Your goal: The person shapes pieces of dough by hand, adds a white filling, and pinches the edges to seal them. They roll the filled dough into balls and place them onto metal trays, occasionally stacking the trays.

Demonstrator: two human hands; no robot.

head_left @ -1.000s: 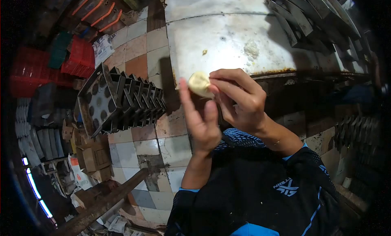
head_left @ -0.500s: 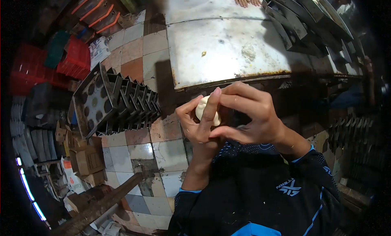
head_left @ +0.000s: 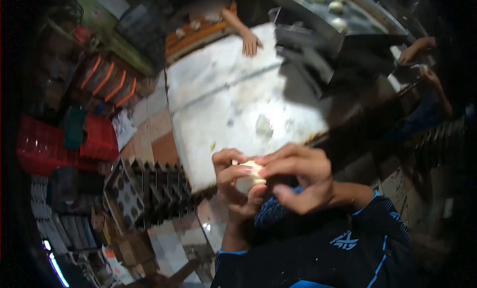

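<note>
A small pale dough ball (head_left: 255, 172) is held in front of my chest, partly covered by fingers. My left hand (head_left: 231, 184) wraps round it from the left, with thumb and fingers closed on its sides. From the right, my right hand (head_left: 304, 174) presses bent fingertips against the dough, its thumb lower down. Both hands are at the near edge of a white-topped table (head_left: 198, 131), which has a floury patch (head_left: 265, 126) and a small yellowish bit (head_left: 213, 145) on it. Motion blurs the fingertips somewhat.
Stacked dark metal trays (head_left: 159, 194) stand on the tiled floor at left, near red crates (head_left: 100, 137). Several dough balls (head_left: 336, 7) lie on a tray at upper right. Another person's hand (head_left: 251, 43) rests on the table's far side; other hands (head_left: 411, 51) are at right.
My view has turned up and to the right, bringing the tray of dough balls and more people's arms into sight. My right fingertips have come in against the dough.
</note>
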